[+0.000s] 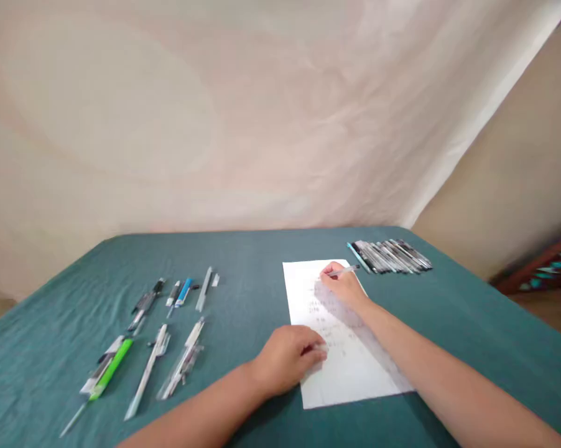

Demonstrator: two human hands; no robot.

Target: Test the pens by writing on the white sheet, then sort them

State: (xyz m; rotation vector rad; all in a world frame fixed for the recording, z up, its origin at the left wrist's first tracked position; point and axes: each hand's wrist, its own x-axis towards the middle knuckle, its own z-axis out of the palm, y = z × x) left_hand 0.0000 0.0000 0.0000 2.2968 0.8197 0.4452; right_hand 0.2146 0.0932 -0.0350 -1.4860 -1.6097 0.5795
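Note:
A white sheet of paper with faint handwriting lies on the green tablecloth. My right hand rests on its upper part, fingers pinched round a thin pen whose tip points at the paper's top. My left hand lies with curled fingers on the sheet's left edge, pressing it down.
A row of several dark pens lies at the table's far right, just beyond the paper. Several loose pens and pen parts, one green and one blue, are spread at the left. A pale cloth backdrop hangs behind the table.

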